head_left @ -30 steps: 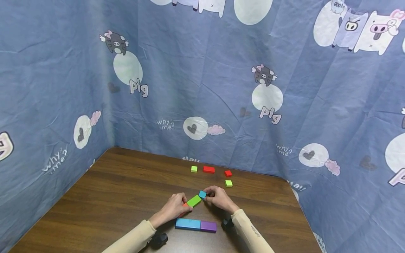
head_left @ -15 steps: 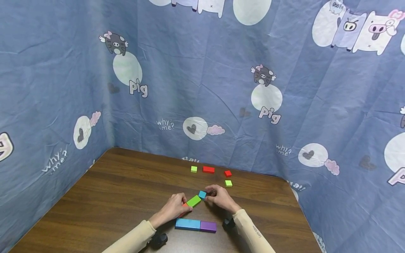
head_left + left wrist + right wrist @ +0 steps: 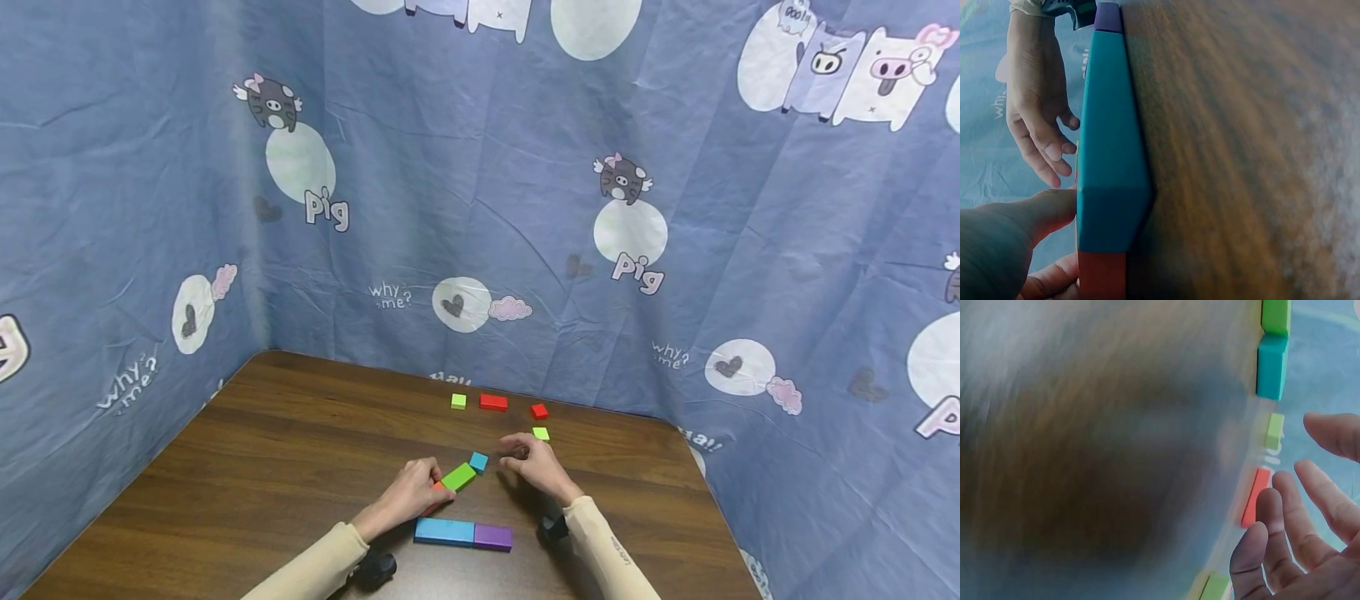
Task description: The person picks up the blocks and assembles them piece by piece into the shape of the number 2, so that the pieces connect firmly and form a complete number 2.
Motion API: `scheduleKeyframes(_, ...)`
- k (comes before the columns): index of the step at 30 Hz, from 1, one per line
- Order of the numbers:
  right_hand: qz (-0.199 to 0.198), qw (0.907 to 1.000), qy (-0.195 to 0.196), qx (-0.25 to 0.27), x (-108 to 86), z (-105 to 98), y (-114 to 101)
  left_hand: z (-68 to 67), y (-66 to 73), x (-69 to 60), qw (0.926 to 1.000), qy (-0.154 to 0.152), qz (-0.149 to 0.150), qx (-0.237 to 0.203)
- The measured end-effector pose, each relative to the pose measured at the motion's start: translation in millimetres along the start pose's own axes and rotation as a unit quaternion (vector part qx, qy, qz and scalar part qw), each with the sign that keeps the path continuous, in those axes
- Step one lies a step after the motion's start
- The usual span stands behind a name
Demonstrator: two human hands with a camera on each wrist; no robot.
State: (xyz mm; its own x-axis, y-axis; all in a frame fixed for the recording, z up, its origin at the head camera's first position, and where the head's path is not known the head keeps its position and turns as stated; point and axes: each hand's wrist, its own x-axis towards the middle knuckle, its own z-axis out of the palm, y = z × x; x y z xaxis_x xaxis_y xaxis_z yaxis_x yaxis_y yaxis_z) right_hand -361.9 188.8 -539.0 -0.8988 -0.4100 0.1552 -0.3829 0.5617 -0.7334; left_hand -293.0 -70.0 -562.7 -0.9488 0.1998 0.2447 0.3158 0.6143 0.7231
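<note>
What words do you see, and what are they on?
"Pig": on the curtain, more than once.
"why? me?": on the curtain, more than once.
"P": on the curtain, cut off at the head view's right edge.
Probably "Ha!!": low on the curtain, partly behind the table.
Curtain, top right: writing too small to read.
Right sleeve: small writing, too blurred to read.
Blocks: no words I can see.

The right hand (image 3: 1321, 562) is hovering right of a blue block (image 3: 1271, 367) touching a green block (image 3: 1275, 315); a red block (image 3: 1255, 499) is lying farther off.
</note>
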Motion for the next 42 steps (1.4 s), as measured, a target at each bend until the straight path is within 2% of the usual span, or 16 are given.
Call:
scheduleKeyframes(5,0.009,0.9995,0.029,-0.006,-2.4,-10,5,0.2,-0.5,-0.2,1.0,-0.003,0.002,-0.004)
scheduleKeyframes(9,0.019,0.9975,0.067,-0.016,-4.0,-18,10,1.0,-1.0,-0.1,0.9999,0.002,0.017,0.002)
scheduleKeyframes(16,0.04,0.9925,0.114,-0.023,-4.6,-28,17,-0.3,0.0,1.8,0.9999,0.01,0.01,-0.002)
scheduleKeyframes(21,0.037,0.9886,0.143,-0.029,-3.7,-33,23,-0.3,0.1,1.5,0.9999,0.008,0.01,-0.002)
scheduleKeyframes(34,0.065,0.9839,0.166,-0.018,-0.7,-44,33,0.8,-1.4,1.0,1.0,-0.002,0.001,-0.003)
scheduleKeyframes(42,0.064,0.983,0.17,-0.03,5.0,-44,37,0.5,-0.3,0.8,1.0,0.002,0.004,-0.003)
